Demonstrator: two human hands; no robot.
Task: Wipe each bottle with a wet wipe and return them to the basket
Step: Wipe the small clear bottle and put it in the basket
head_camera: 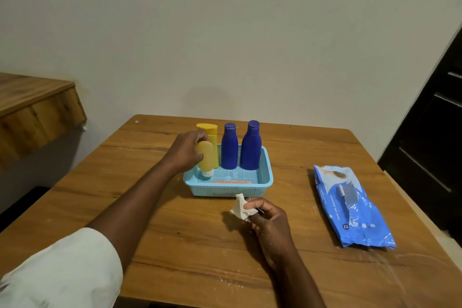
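Note:
A light blue plastic basket point(266, 177) sits mid-table. In it stand two dark blue bottles point(230, 147) point(251, 149) and a taller yellow bottle point(211, 132) at the back left. My left hand point(186, 150) grips a small yellow tube point(205, 157), white cap down, at the basket's front left corner with the cap touching or just above the basket floor. My right hand point(268, 220) pinches a crumpled white wet wipe point(242, 209) just in front of the basket. A thin pink strip point(232, 182) lies on the basket floor.
A blue pack of wet wipes point(352, 207) lies on the right of the wooden table point(175, 257). A wall stands close behind the table. A wooden shelf point(35, 105) juts out at the left, and a dark door point(430, 132) is at the right.

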